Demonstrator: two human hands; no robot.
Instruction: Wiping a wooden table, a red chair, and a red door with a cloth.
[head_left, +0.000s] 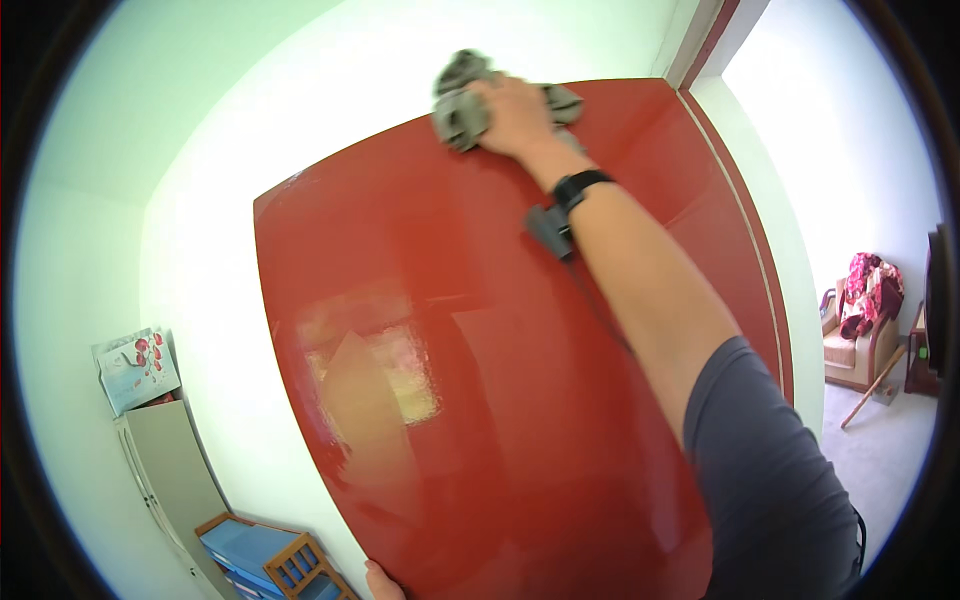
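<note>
A glossy red door (390, 240) fills the middle of the view, with window light reflected in its surface. My right hand (514, 112) reaches up to the door's top edge and presses a bunched grey-green cloth (461, 120) there. Part of the cloth rises above the edge, and another part hangs out to the right of my fingers. At the bottom, only a small part of my left hand (384, 582) shows, curled at the door's left edge; the rest is hidden or out of view. A black strap (581, 187) with a small grey device (551, 231) and a cable circles my right wrist.
The door frame (739, 202) runs down on the right. Through the doorway stand an armchair (840, 349) with a patterned blanket (870, 292) and a leaning wooden stick (874, 386). At lower left are a tall cabinet (176, 457) topped by a box (139, 371), and a wooden-framed blue bed (251, 546).
</note>
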